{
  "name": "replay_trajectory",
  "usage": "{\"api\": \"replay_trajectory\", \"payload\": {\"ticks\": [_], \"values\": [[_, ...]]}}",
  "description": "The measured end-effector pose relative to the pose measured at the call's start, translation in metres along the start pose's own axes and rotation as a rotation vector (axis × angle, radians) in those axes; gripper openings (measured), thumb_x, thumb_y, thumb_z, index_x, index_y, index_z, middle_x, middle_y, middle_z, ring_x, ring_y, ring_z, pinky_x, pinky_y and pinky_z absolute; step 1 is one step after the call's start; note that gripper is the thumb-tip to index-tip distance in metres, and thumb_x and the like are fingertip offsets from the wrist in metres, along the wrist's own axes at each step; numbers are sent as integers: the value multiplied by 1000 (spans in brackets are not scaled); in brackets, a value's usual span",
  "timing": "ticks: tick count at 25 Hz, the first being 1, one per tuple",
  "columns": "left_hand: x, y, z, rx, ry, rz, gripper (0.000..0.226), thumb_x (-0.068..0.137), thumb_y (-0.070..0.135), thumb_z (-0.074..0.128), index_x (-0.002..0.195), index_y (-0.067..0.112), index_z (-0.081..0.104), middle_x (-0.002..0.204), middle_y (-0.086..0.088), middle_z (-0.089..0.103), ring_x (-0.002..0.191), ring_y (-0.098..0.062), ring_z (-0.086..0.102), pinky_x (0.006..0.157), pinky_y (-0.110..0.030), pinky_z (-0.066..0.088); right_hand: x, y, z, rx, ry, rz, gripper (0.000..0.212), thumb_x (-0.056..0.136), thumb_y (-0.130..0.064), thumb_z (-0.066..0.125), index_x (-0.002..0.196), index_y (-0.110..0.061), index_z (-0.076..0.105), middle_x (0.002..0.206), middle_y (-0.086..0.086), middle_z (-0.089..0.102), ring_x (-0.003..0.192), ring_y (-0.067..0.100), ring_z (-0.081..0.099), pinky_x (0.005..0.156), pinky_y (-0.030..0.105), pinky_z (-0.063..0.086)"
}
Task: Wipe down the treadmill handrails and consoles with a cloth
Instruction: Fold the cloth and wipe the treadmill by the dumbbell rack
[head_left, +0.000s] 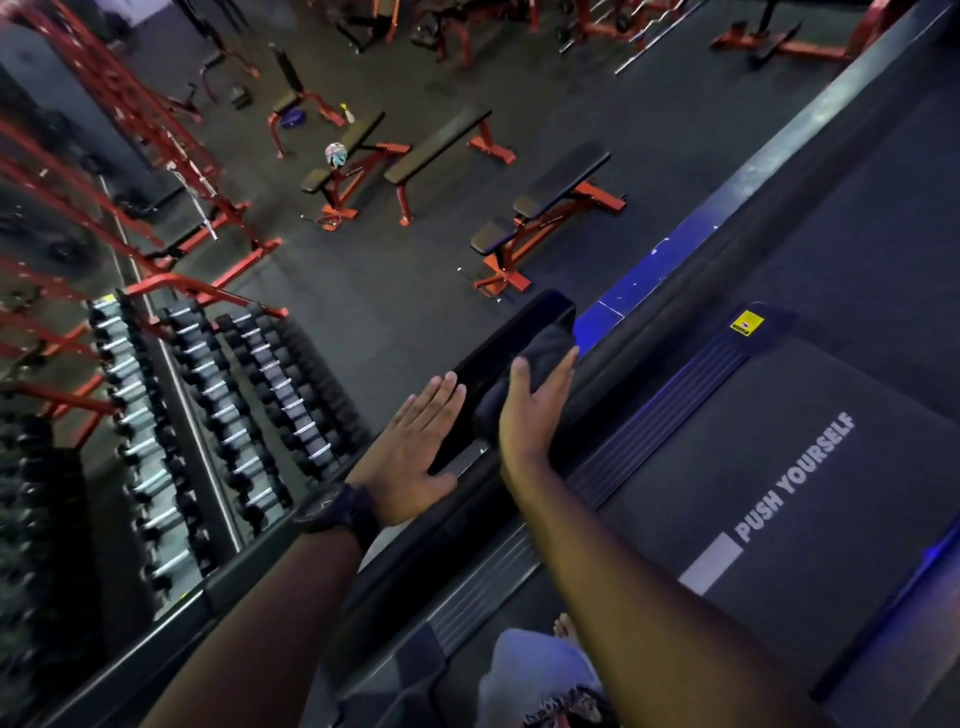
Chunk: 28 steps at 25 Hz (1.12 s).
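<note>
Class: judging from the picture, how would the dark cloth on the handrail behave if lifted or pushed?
The cloth is bunched and draped over the handrail, so it is probably floppy and light. Under the right hand it would likely slide along the smooth rail, not roll.

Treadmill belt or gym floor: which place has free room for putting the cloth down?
The treadmill belt is bare right of the handrail, apart from its printed words. The floor lies open between dumbbell rack and benches. The handrail is crowded by both hands and the cloth.
</note>
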<state>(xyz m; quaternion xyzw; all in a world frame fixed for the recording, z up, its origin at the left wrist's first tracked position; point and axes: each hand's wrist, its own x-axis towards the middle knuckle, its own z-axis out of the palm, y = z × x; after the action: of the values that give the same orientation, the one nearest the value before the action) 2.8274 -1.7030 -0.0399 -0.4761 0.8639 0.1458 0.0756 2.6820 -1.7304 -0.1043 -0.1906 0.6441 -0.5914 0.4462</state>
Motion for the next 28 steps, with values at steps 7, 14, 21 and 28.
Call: {"api": "replay_trajectory", "payload": {"ticks": [7, 14, 21, 28], "values": [[-8, 2, -5, -67, -18, -24, 96, 68, 46, 29, 155, 20, -1, 163, 5, -10, 150, -7, -13, 124, -31, -2, -27, 9, 8, -19, -23, -58, 74, 103, -29, 53, 160, -21, 7, 167, 9, 6, 153, 19, 7, 121, 31, 12], [-13, -1, -4, -64, -13, -1, 93, 71, 45, 31, 154, 20, -4, 163, 5, -12, 150, -7, -14, 124, -30, -4, -44, 16, 17, 45, 3, 53, 70, 104, -32, 47, 160, -27, 6, 165, -2, 9, 152, 11, 9, 117, 23, 8], [-17, -5, -2, -47, -26, 11, 95, 69, 48, 27, 155, 21, -5, 163, 7, -14, 149, -6, -18, 123, -28, -7, -43, 23, 24, 35, 85, 36, 68, 104, -31, 48, 160, -27, 11, 167, 1, 13, 153, 15, 11, 122, 29, 10], [-23, -6, -1, -14, -12, 17, 96, 71, 46, 33, 157, 21, -3, 163, 8, -15, 148, -4, -20, 121, -26, -10, -39, 27, 25, 76, 97, 46, 70, 101, -32, 53, 160, -28, 16, 165, 1, 20, 152, 15, 18, 123, 33, 15]]}}
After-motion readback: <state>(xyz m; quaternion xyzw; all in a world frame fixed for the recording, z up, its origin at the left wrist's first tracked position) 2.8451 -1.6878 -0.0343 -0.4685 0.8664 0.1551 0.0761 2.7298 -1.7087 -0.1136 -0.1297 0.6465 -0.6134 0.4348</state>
